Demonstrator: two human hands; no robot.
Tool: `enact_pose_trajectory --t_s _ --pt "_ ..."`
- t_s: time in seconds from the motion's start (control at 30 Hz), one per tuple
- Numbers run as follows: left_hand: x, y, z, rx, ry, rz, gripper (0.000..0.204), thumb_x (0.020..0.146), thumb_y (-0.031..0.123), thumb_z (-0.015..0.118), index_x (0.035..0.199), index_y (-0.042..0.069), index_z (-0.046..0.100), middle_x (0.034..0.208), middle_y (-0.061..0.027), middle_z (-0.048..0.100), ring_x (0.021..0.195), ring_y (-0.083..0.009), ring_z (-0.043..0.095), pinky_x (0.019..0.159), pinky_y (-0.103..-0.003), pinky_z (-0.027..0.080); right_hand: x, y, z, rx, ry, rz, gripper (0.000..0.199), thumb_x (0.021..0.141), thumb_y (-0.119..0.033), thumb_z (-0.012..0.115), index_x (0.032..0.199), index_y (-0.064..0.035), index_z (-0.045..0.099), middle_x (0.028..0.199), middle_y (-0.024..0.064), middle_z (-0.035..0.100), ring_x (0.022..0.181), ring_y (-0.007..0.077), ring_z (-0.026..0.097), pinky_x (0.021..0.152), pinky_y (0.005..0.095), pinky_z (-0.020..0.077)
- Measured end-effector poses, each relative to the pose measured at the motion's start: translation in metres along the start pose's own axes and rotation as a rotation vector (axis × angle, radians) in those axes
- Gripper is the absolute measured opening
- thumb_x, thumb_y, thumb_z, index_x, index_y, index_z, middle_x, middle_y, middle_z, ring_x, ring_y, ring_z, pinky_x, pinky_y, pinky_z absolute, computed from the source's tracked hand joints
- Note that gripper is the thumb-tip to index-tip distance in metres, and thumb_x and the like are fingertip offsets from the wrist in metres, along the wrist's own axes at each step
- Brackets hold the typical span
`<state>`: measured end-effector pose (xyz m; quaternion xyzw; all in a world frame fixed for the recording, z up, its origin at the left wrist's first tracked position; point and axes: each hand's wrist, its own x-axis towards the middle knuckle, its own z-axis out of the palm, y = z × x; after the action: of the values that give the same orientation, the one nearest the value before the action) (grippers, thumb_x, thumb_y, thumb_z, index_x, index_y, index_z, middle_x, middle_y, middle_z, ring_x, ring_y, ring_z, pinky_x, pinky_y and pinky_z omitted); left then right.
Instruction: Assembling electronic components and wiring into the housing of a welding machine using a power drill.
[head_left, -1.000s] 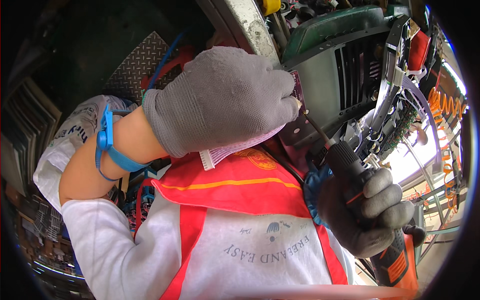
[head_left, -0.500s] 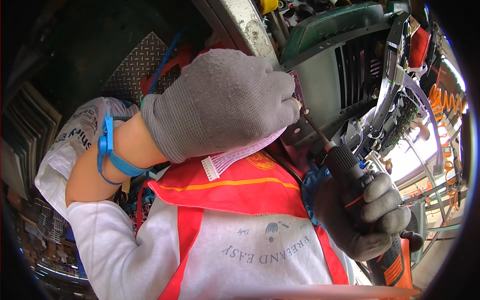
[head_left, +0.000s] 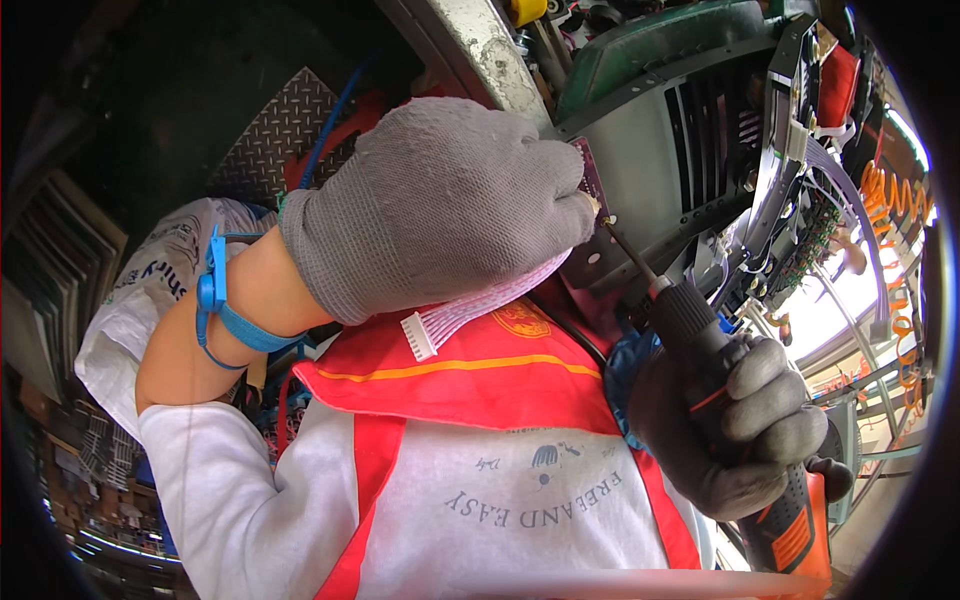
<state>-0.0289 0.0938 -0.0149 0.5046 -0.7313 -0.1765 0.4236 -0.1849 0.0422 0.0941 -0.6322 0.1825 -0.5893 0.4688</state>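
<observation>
My left hand (head_left: 455,205), in a grey knit glove, is closed, its fingertips at the edge of a dark red circuit board (head_left: 591,168). Most of the board is hidden behind the hand. From beneath that hand comes a ribbon of pale purple and white wires (head_left: 495,306), ending in a white plug (head_left: 419,337). My right hand (head_left: 760,430), gloved in darker grey, wraps around a black and orange power screwdriver (head_left: 685,318). Its thin bit slants up and left to the board, close beside the left fingertips, where a small brass-coloured spot shows.
A dark metal panel (head_left: 640,145) with long slots lies behind the board, below a green casing (head_left: 660,45). Grey ribbon cable (head_left: 850,190) and an orange coiled hose (head_left: 893,300) hang at the right. A blue wrist strap (head_left: 255,330) circles my left wrist; a white sack (head_left: 130,320) lies beyond it.
Both hands keep almost the same place and grip. The screwdriver bit stays at the board, and the view has shifted only slightly.
</observation>
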Motion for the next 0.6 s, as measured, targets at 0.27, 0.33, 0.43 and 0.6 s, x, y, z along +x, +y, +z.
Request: enact_pose_trajectory --t_s 0.27,0.33,0.43,0.6 --pt "-0.001 0.000 0.000 -0.019 0.007 -0.007 0.021 0.077 0.015 0.064 0.097 0.019 0.071 0.066 -0.0014 0.050 0.059 -0.0194 0.055 0.048 -0.032 0.044 0.002 -0.004 -0.004 -0.056 -0.098 0.070 0.033 0.084 -0.014 0.055 0.065 -0.0155 0.028 0.064 -0.0047 0.028 0.049 0.0082 0.029 0.052 0.0284 0.0267" --pt "-0.002 0.001 -0.001 -0.018 -0.006 -0.009 0.022 0.077 0.015 0.064 0.097 0.019 0.071 0.066 -0.0016 0.050 0.059 -0.0196 0.055 0.048 -0.032 0.044 0.001 -0.004 -0.005 0.001 -0.103 0.097 0.033 0.084 -0.014 0.055 0.065 -0.0154 0.028 0.064 -0.0047 0.028 0.049 0.0084 0.028 0.053 0.0286 0.0276" --pt "-0.003 0.001 -0.001 -0.020 -0.019 -0.015 0.023 0.077 0.015 0.063 0.098 0.019 0.070 0.067 -0.0020 0.051 0.059 -0.0200 0.055 0.048 -0.032 0.044 0.001 -0.006 -0.007 -0.027 -0.115 0.121 0.031 0.084 -0.014 0.055 0.067 -0.0154 0.030 0.063 -0.0043 0.029 0.051 0.0085 0.028 0.055 0.0288 0.0289" --pt "-0.004 0.001 -0.002 -0.028 -0.021 0.001 0.024 0.077 0.015 0.063 0.100 0.018 0.069 0.067 -0.0026 0.052 0.059 -0.0208 0.055 0.048 -0.033 0.044 0.004 -0.013 -0.015 -0.178 -0.168 0.206 0.025 0.086 -0.019 0.056 0.073 -0.0154 0.034 0.061 -0.0027 0.034 0.056 0.0101 0.030 0.059 0.0277 0.0306"
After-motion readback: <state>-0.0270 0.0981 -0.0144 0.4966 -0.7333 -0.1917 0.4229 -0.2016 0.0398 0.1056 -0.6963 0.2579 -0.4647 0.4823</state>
